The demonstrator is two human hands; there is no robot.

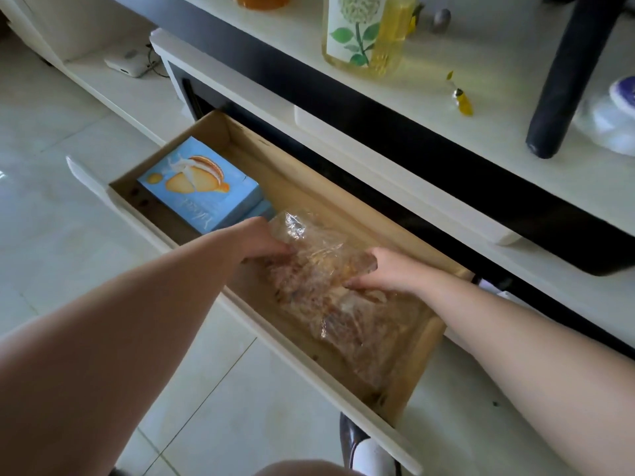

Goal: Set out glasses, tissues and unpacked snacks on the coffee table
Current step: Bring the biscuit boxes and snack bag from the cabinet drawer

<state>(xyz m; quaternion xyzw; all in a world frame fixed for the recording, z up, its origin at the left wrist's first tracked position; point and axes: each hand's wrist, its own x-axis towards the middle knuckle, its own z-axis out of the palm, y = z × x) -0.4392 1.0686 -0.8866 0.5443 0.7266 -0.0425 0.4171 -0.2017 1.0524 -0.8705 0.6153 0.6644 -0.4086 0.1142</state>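
While both arms reach down into the open drawer [409, 393], the task looks to be at an early stage: the snacks are only now being fetched, and no glasses, tissues or coffee table show in this view, so nothing can be said of how those stand. The left hand [263, 240] is laid on the near-left edge of a clear plastic snack bag [330, 286], its fingers bent down over the crinkled film; the right hand [385, 269] rests on the bag's right side with fingers spread and tips pressing into the plastic. Whether either hand has truly closed round the bag or only presses on it is hard to tell, though both look set to gather it up. The bag lies flat on the drawer floor, directly under and between the hands, and runs on toward the person past the right hand. Just beyond the left hand sits a blue biscuit box [202, 187], near the bag's far corner, apparently another snack still to come out.

For room, the drawer's wooden walls close in on either side of the hands, and the white cabinet surface [549, 187] overhangs beyond them, carrying a yellow bottle [367, 32]. Straight up and back toward the person is judged the clearest way out.
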